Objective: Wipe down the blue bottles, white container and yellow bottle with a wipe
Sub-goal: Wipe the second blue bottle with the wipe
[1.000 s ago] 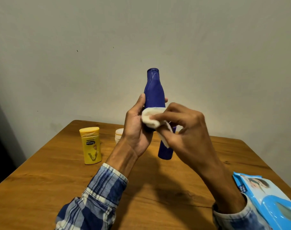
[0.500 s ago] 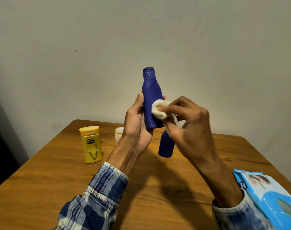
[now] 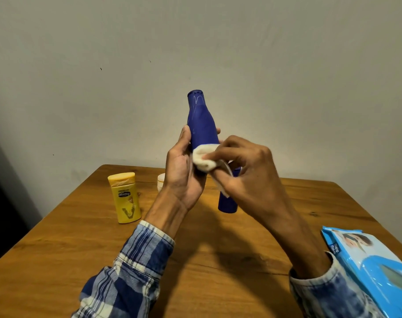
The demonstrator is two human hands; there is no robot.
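My left hand (image 3: 184, 171) grips a tall blue bottle (image 3: 201, 120) upright above the table, its cap end up. My right hand (image 3: 246, 171) pinches a folded white wipe (image 3: 203, 158) and presses it against the lower part of that bottle. A second blue bottle (image 3: 227, 203) stands on the table behind my right hand, mostly hidden. The yellow bottle (image 3: 125, 197) stands cap up at the left. The white container (image 3: 161, 181) peeks out behind my left wrist.
A blue pack of wipes (image 3: 374, 269) lies at the table's right front edge. The wooden table (image 3: 57, 249) stands against a plain grey wall (image 3: 195, 42); a dark gap runs along its left side.
My right hand slid the wipe up the bottle, then back down toward its lower part. The held bottle tilted slightly left and stayed in my left hand.
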